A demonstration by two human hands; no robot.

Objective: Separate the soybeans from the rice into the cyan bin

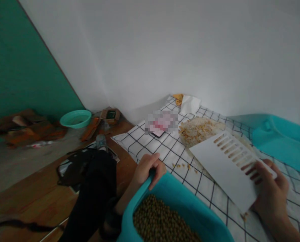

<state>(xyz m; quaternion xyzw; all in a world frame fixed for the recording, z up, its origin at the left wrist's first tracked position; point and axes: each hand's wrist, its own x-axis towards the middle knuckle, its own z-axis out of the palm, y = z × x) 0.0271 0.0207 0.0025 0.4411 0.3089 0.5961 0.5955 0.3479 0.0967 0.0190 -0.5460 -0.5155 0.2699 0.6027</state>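
From my remote seat, I see the left hand [150, 169] hooked, fingers bunched, over the smooth turquoise bin [190, 198] at six o'clock, probably to steady its round beans [162, 222]. At four o'clock, the right hand [273, 191] pinches the thin white board [222, 171] by its slotted side, apparently leaving the plain side free.

A white cloth with black grid lines [143, 140] bears, clockwise around its middle, loose yellowish crumbs [189, 166] toward nine, a blurred-out phone [160, 127] at ten, a yellow scrap [178, 98] and white sheet [190, 105] near eleven, a flat patch of yellowish bits [199, 129] at twelve, and a turquoise basin [283, 144] at three.
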